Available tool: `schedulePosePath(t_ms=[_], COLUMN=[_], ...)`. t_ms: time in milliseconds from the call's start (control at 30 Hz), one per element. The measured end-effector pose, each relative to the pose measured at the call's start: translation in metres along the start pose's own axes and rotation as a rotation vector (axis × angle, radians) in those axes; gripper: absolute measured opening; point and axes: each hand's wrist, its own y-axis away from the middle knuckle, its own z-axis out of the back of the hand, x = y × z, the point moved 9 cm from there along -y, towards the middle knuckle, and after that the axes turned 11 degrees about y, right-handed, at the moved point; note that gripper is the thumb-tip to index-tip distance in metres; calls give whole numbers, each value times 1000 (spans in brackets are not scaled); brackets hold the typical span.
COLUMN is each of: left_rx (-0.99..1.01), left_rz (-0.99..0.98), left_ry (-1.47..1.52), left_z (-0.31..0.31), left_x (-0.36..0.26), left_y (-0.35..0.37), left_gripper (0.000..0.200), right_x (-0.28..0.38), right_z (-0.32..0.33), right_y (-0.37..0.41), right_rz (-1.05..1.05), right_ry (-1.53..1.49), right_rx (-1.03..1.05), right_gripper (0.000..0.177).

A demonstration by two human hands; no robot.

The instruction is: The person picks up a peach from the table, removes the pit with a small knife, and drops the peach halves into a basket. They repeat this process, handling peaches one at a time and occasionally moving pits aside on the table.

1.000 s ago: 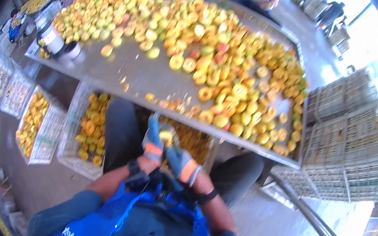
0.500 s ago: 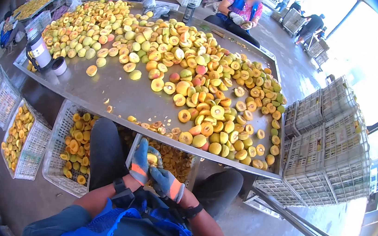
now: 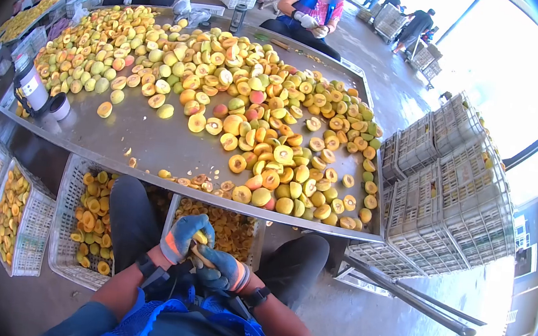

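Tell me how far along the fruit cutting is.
Done: cut halves fill the crate under the table and lie along its near edge. In hand: the left hand grips one fruit, with the right hand against it. Left: a big heap of whole fruit on the table's far side.

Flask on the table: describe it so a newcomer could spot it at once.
The long steel table is heaped with yellow fruit. At its near left corner stands the flask, beside a dark cup. It is the only tall white cylinder there.
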Motion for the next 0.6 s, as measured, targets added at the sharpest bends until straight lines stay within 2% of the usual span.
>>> schedulePosePath(t_ms=[100,133,167,200,233,300,333,367,400,500,533,600], left_rx=[-172,-322,-398,-530,-596,-824,-1067,-1127,-1097,-1095,-944,-617], left_rz=[-48,-102,-283,-481,-562,-714,-756,-843,-871,-901,-852,-796], left_ry=[35,250,194,85,148,150,-139,-836,-1550,-1712,-1508,-1354], left_z=[11,36,51,92,101,182,216,203,170,123,135,71], left_x=[-24,-22,-49,-58,-88,-117,-139,-183,-207,-230,-223,-205], left_y=[5,7,17,29,47,87,122,145,147,131,106,46], left_gripper=[50,44,39,36,34,24,21,23,26,37,42,40], right_x=[-1,2,7,13,17,36,51,45,35,22,17,20], right_z=[11,8,2,-3,17,46,49,59,70,79,84,87], right_y=[-7,-6,-4,-2,-4,3,9,9,9,9,7,6], right_rz=[16,53,87,120,146,189,68,-10,-86,-203,-206,-214], right_ry=[14,30,47,69,404,1070,1731,1686,1639,1640,1630,1623], right_rx=[-27,18,63,110,-125,-603,-853,-874,-897,-892,-888,-887], right_gripper=[41,41,42,42,43,46,53,54,55,60,61,62])
